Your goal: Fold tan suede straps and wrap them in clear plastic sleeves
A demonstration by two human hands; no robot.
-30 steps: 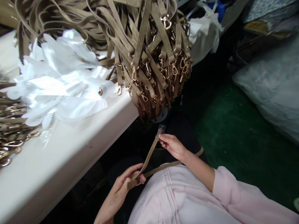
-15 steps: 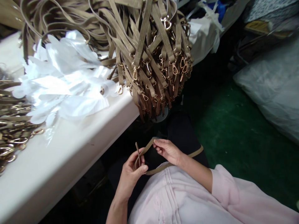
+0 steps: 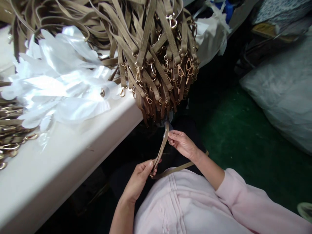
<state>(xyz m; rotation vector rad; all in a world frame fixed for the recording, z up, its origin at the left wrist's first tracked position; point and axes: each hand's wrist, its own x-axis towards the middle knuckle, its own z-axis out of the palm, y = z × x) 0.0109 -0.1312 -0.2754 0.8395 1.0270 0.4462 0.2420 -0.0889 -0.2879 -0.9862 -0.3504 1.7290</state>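
A narrow brown strap (image 3: 161, 150) runs taut between my two hands, over my lap. My left hand (image 3: 143, 170) is closed on its lower part, thumb on top. Near the strap's upper end, my right hand (image 3: 180, 142) pinches it between thumb and fingertips. Something clear and shiny, perhaps plastic film, shows at that end; I cannot make it out. From my left hand the strap's loose length loops across my lap and passes behind my right forearm. Just beyond the hands, a heap of brown straps (image 3: 146, 48) with gold snap hooks hangs over the table's edge.
The white table (image 3: 80, 152) stands on the left. On it lie clear plastic pieces (image 3: 65, 87) and more straps with gold hooks (image 3: 11, 136) at the left edge. A large pale plastic sack (image 3: 282, 87) sits on the green floor (image 3: 234, 139) at right.
My left hand has closed on the strap, which was looped loosely in its open fingers. My right hand has moved slightly up and right. The strap between them is now straighter.
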